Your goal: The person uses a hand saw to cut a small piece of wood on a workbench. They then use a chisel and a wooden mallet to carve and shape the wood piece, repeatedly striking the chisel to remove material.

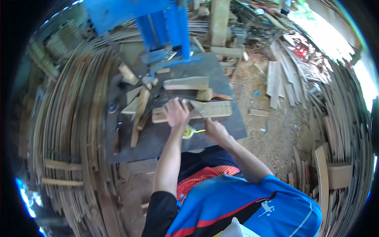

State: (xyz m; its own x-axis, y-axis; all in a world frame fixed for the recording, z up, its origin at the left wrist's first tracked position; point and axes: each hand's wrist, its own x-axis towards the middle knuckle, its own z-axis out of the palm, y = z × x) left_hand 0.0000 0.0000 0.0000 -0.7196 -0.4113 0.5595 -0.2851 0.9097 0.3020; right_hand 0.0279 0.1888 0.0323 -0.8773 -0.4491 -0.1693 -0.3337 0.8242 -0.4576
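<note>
My left hand (175, 112), fingers curled, grips a metal tool (191, 107) with a dark part and a pale blade, lying across a light wooden board (217, 108). My right hand (215, 130) is closed at the board's near edge, by the blade's tip; what it holds is too small to make out. A round tape measure (188, 132) with some yellow tape out lies between my forearms on the dark tabletop (221, 146). Beyond are another block (185, 83), a brush-like object with an orange-brown handle (221, 96), and loose wooden pieces (140, 114) to the left.
A blue machine (181, 31) stands at the table's back. Long boards (79, 118) are stacked on the left, more (335, 98) on the right. Scrap wood and shavings litter the dirt floor (268, 130). A post (219, 23) rises behind, with a partly visible person (285, 8) far back.
</note>
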